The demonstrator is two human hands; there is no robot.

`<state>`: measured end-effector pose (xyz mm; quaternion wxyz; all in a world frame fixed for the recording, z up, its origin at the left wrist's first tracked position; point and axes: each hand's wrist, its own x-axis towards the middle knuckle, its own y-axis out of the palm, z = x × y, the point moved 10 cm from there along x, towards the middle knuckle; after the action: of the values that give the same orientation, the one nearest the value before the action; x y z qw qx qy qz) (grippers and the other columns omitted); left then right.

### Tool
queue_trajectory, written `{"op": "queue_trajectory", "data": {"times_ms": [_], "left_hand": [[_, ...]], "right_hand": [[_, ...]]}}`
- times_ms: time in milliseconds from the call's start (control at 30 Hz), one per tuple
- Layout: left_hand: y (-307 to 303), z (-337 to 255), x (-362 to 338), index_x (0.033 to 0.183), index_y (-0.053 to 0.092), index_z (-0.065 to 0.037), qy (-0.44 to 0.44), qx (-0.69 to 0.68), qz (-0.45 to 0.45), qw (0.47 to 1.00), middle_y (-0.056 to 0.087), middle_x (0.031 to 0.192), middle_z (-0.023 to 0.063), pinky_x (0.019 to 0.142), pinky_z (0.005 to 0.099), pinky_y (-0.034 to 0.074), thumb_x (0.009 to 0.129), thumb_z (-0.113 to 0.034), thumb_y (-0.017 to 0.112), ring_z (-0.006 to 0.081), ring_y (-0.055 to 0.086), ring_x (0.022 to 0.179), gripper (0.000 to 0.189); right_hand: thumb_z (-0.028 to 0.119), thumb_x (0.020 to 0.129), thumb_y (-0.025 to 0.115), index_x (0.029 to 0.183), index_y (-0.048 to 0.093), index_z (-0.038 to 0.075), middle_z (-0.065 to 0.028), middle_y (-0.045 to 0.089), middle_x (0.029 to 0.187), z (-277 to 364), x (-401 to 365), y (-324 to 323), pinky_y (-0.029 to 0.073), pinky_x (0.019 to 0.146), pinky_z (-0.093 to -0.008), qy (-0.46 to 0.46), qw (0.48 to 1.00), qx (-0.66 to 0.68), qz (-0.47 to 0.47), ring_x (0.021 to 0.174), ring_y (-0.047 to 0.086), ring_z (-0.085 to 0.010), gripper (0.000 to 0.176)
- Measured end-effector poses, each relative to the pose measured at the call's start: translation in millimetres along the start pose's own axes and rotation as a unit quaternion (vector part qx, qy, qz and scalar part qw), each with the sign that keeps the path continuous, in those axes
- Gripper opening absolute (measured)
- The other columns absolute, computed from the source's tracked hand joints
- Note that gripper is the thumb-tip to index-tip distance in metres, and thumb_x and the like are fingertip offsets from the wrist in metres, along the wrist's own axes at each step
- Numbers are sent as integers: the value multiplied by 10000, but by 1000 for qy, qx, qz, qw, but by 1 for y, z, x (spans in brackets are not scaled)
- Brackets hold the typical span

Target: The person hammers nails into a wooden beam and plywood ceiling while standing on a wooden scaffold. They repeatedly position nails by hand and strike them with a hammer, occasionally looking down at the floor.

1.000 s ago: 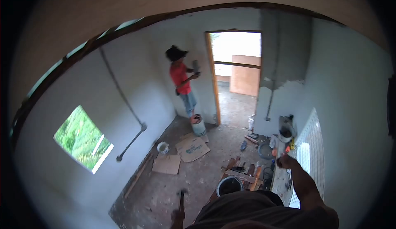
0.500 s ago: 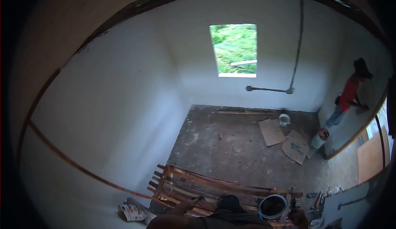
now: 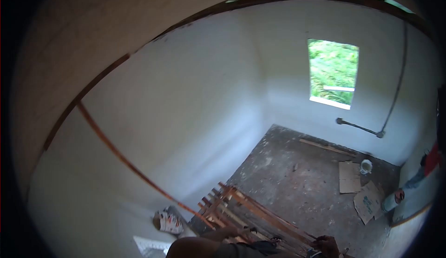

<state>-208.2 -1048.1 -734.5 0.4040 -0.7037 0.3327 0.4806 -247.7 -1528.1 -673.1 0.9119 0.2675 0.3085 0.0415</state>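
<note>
At the bottom edge, my left hand (image 3: pixel 226 233) is above the slatted wooden frame (image 3: pixel 260 209), fingers curled. A small dark thing (image 3: pixel 250 230) shows at its fingertips, too dim to name. My right hand (image 3: pixel 328 245) is farther right, by the frame's right end, with its fingers bent closed. What it grips is hidden in shadow. Dark clothing (image 3: pixel 265 248) lies between the two hands. The bucket seen earlier beside my right hand is almost wholly out of view.
White walls (image 3: pixel 195 104) surround a stained floor (image 3: pixel 288 179) far below. A person in a red shirt (image 3: pixel 432 159) stands on an upturned bucket (image 3: pixel 389 203) at right. Cardboard sheets (image 3: pixel 349 178), a white pail (image 3: pixel 366 166) and a plank (image 3: pixel 327 147) lie there. A printed sack (image 3: pixel 168 222) is at lower left.
My view has swung left, so the window, floor and other person appear farther right. The bucket by my right hand has slipped out below. Both hands now sit lower in view.
</note>
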Motion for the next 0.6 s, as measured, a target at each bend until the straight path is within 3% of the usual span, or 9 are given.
{"op": "queue_trajectory", "data": {"times_ms": [100, 233, 333, 400, 500, 533, 600], "left_hand": [[-21, 40, -1, 1231, 558, -48, -36, -4, -35, 999, 542, 1226, 160, 821, 402, 466, 826, -596, 536, 295, 541, 1083, 682], [-19, 100, 7, 1224, 564, -49, -89, -43, -53, 994, 541, 1239, 151, 815, 404, 479, 835, -584, 533, 300, 551, 1078, 663], [-9, 90, -62, 1148, 599, -33, -115, -77, -108, 984, 607, 1099, 133, 681, 370, 520, 808, -573, 577, 261, 611, 906, 638], [13, 117, -56, 1056, 633, -32, -137, -94, -130, 978, 642, 948, 124, 632, 364, 521, 791, -579, 591, 239, 620, 784, 610], [49, 106, -106, 1006, 648, -38, -163, -158, -144, 963, 643, 906, 118, 633, 364, 517, 796, -582, 579, 238, 617, 761, 587], [78, 136, -75, 972, 650, -38, -155, -166, -132, 965, 639, 871, 116, 627, 363, 511, 787, -598, 576, 234, 617, 731, 595], [108, 127, -96, 931, 654, -42, -181, -170, -111, 962, 632, 841, 99, 602, 347, 492, 760, -628, 586, 215, 601, 690, 614]], "right_hand": [[37, 819, 586, 1061, 581, -59, -158, 647, 902, 14, 11, 49, 552, 672, -329, 28, 996, -70, -37, 735, 646, -245, 260], [56, 829, 591, 1064, 585, -50, -146, 646, 897, -25, 35, 53, 554, 692, -359, 48, 999, -24, 0, 741, 650, -260, 257], [44, 825, 568, 1043, 591, -45, -133, 635, 868, -58, 54, 34, 549, 695, -368, 87, 991, -101, -14, 741, 648, -268, 237], [44, 822, 562, 1031, 594, -48, -113, 623, 803, -68, 62, 19, 537, 679, -346, 99, 986, -135, -8, 739, 635, -253, 231], [73, 854, 555, 974, 604, -32, -63, 577, 719, -51, 67, 30, 494, 592, -313, 84, 984, -148, 50, 643, 562, -199, 167], [33, 810, 584, 922, 608, -40, -101, 601, 757, -47, 69, 32, 517, 617, -321, 95, 982, -156, 46, 667, 593, -223, 136], [-48, 722, 641, 819, 617, -55, -176, 651, 833, -31, 72, 34, 562, 667, -337, 116, 977, -174, 34, 717, 657, -272, 100]]}}
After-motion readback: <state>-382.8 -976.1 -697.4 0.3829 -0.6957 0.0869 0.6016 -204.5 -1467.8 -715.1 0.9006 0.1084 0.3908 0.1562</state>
